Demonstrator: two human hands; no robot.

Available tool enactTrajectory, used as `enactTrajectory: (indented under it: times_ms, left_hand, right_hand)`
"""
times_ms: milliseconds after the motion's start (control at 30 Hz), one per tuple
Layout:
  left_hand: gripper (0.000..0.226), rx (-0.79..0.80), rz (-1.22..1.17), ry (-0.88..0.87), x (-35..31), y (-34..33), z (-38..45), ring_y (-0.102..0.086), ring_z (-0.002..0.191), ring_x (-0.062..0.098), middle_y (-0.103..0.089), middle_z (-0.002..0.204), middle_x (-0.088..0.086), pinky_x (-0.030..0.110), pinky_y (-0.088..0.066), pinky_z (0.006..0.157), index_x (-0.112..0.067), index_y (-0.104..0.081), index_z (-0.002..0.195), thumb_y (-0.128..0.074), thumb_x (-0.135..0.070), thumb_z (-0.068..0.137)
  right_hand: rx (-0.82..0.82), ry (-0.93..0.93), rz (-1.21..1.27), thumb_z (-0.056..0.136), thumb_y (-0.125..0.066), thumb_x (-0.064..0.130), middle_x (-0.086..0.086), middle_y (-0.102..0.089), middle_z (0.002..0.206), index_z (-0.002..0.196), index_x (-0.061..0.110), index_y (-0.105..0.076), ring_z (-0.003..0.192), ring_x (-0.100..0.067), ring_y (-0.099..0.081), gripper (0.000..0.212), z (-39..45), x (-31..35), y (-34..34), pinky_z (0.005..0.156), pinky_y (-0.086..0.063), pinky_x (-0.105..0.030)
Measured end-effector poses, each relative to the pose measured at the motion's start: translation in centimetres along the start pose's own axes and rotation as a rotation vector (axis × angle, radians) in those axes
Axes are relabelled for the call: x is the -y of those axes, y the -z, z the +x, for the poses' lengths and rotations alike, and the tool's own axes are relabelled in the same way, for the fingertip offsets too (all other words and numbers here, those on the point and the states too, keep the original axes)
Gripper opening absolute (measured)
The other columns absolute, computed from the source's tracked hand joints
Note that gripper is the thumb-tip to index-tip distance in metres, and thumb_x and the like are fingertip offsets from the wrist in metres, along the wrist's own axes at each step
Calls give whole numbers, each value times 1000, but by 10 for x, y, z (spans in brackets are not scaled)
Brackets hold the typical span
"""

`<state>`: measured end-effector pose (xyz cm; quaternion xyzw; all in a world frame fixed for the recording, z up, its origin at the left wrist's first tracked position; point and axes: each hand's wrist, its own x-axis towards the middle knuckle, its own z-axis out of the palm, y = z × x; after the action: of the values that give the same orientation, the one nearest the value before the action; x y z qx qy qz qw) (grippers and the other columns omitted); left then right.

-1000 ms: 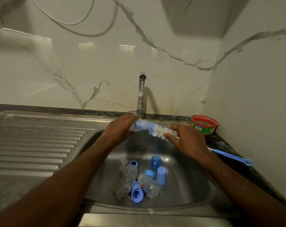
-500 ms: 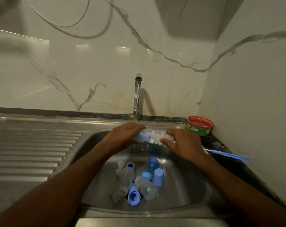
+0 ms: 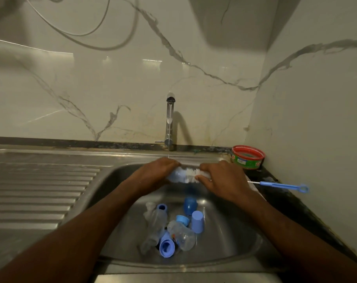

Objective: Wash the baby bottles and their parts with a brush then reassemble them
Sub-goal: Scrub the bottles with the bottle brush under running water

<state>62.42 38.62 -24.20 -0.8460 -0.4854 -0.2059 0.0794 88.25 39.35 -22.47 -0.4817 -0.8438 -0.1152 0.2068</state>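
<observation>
My left hand (image 3: pixel 157 172) grips a clear baby bottle (image 3: pixel 178 177) held sideways over the steel sink (image 3: pixel 120 180), under a thin stream from the tap (image 3: pixel 169 123). My right hand (image 3: pixel 220 180) grips the white bristle brush (image 3: pixel 192 176), whose head is partly inside the bottle's mouth. On the sink floor lie several more parts: another clear bottle (image 3: pixel 181 234), a blue collar ring (image 3: pixel 167 246), a lilac cap (image 3: pixel 198 221), a dark blue cap (image 3: pixel 190 205) and a clear teat (image 3: pixel 151 207).
A thin blue-handled nipple brush (image 3: pixel 279 185) lies on the dark counter to the right. A red-rimmed green tub (image 3: pixel 248 157) stands in the back right corner. The ribbed steel drainboard (image 3: pixel 36 188) stretches to the left. Marble walls close in behind and on the right.
My right hand has pushed the brush further left into the bottle, so less of the bristles shows. Both hands have come closer together under the tap.
</observation>
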Motion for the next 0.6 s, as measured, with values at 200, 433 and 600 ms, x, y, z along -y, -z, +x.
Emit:
enactTrajectory:
  times_ms: [200,433,600]
  left_hand:
    - [58,-227,46,48,14,7,-2,-57,123,24,-59,137,8,38,-49,100,-16,-57,136,-81,-29,85]
    - [77,-250,169,30,11,-5,3,-46,114,19,-50,129,1,35,-43,93,-23,-49,127,-84,-56,67]
    - [98,-90,-167,174,-11,-24,5,-44,137,22,-45,153,6,39,-37,115,-17,-32,154,-82,-51,78]
  right_hand:
    - [-10,-30,110,99,-53,54,8,-69,105,122,36,-65,93,-11,-61,32,-2,-4,4,78,-49,-30]
    - [-72,217,35,101,-50,52,8,-68,87,110,36,-64,75,-11,-59,24,-5,15,16,66,-45,-30]
    - [-168,64,-15,98,-54,52,5,-71,94,111,34,-64,82,-14,-64,25,-3,10,5,67,-39,-27]
